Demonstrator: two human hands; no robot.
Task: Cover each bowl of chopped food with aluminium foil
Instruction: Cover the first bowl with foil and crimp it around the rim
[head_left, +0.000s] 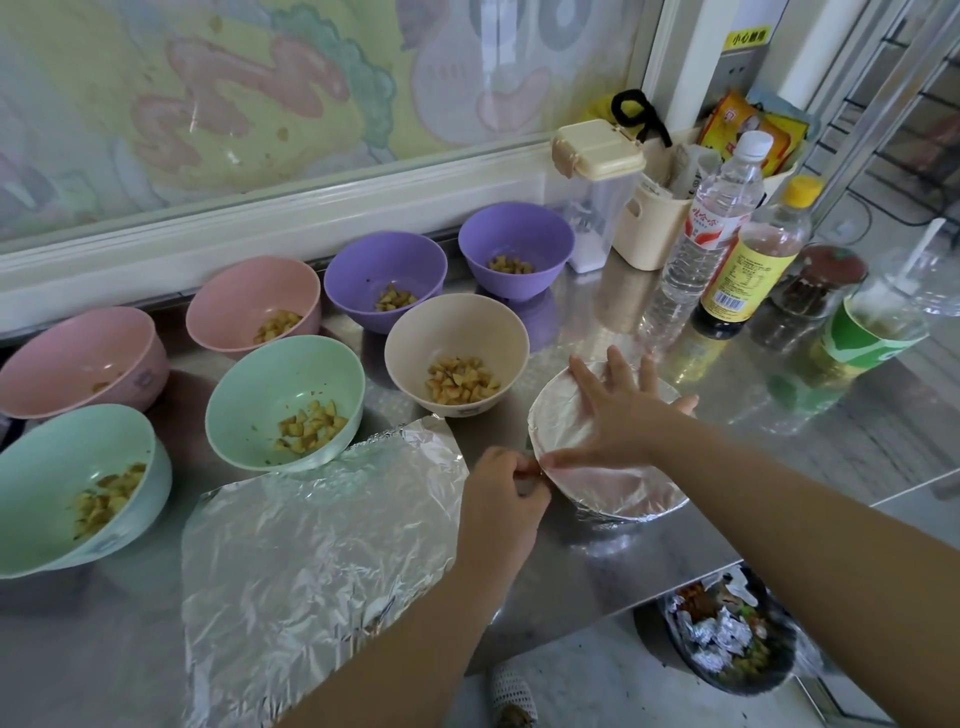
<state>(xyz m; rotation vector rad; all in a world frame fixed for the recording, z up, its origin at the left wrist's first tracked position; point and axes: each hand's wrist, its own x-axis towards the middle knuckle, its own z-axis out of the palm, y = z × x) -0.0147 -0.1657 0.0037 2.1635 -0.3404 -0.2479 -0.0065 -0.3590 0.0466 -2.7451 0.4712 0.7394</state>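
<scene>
A foil-covered bowl (618, 488) stands on the steel counter at centre right. My right hand (623, 410) lies flat on the foil top with fingers spread. My left hand (501, 493) pinches the foil edge at the bowl's left rim. A loose crinkled foil sheet (311, 551) lies flat on the counter to the left. Several uncovered bowls of chopped yellow food stand behind: a beige bowl (457, 317), two green bowls (244, 395) (36, 457), two pink bowls (234, 296) (62, 348) and two purple bowls (363, 265) (514, 228).
At the back right stand a water bottle (711, 218), a yellow-capped sauce bottle (748, 260), a lidded container (597, 176), a cream caddy (654, 223), a jar (821, 280) and a green cup (872, 332). A bin (727, 634) with foil scraps sits below the counter's front edge.
</scene>
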